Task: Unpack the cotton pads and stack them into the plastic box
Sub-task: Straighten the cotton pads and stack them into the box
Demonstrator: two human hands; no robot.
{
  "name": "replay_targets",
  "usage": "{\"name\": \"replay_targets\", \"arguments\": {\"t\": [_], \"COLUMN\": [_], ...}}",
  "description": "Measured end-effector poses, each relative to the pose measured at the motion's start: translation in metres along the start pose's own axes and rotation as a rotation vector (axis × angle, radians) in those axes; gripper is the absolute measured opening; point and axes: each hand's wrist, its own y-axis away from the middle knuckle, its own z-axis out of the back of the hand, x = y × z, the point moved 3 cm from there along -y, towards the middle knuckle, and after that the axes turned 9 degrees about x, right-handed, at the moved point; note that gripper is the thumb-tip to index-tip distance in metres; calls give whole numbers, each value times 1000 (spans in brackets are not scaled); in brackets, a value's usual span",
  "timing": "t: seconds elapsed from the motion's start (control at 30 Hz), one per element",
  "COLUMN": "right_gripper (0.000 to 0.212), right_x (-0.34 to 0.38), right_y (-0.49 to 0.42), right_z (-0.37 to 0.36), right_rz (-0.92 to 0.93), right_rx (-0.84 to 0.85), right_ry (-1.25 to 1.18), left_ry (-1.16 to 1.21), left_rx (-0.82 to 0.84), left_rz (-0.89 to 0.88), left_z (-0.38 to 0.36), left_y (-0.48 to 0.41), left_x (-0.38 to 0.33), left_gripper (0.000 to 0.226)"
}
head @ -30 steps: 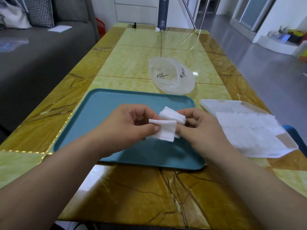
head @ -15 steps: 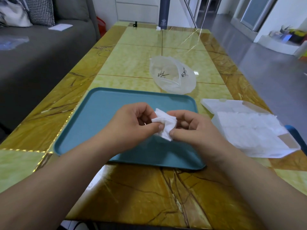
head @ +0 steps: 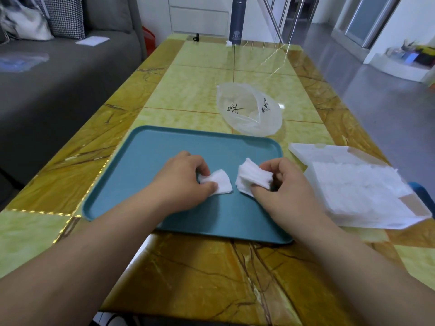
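Looking down from head height at a person's two bare hands working above a teal tray (head: 141, 147), which sits on a glossy table (head: 188, 274) patterned in yellow and brown marble; the left hand (head: 183, 184) pinches a thin white cotton pad (head: 221, 182) between the thumb and curled fingers, with the pad's free edge pointing right, low over the tray floor; whether it is one pad or a few pressed together cannot be told; the right hand (head: 289, 191) grips a small fanned stack of cotton pads (head: 251, 176), its thumb under the near edge and its fingers curled round the far side; the two bundles are just apart, with a narrow strip of tray showing between them; to the right of the tray, on the table, lies the translucent plastic box (head: 410, 204), open and holding a layer of white pads (head: 357, 187) that fills most of it; its lid (head: 315, 151) is folded back toward the far side; beyond the tray's far right corner sits a crumpled clear plastic bag (head: 249, 114) with dark leaf markings, its mouth open; at the far end of the table stands a tall dark bottle (head: 236, 20); a grey sofa (head: 58, 85) runs along the left, with a checked cushion (head: 66, 17) on it.
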Motion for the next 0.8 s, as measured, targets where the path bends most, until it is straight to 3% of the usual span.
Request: {"name": "replay_targets", "arguments": {"t": [0.2, 0.37, 0.47, 0.63, 0.8], "right_gripper": [25, 25, 27, 34, 38], "right_x": [0, 0, 0, 2, 6], "right_y": [0, 0, -1, -2, 1], "right_z": [3, 3, 3, 5, 1], "right_rz": [-11, -12, -7, -3, 21], "right_rx": [-7, 0, -7, 43, 220], "right_ry": [-24, -55, -87, -185, -183], "left_ry": [211, 300, 397, 634, 509], "left_rx": [98, 72, 79, 249, 196], "left_rz": [-22, -35, -96, -278, -307], "left_z": [-3, -1, 1, 3, -2], "left_y": [7, 9, 14, 28, 29], "left_x": [-5, -5, -7, -22, -29], "left_gripper": [37, 12, 11, 9, 12]}}
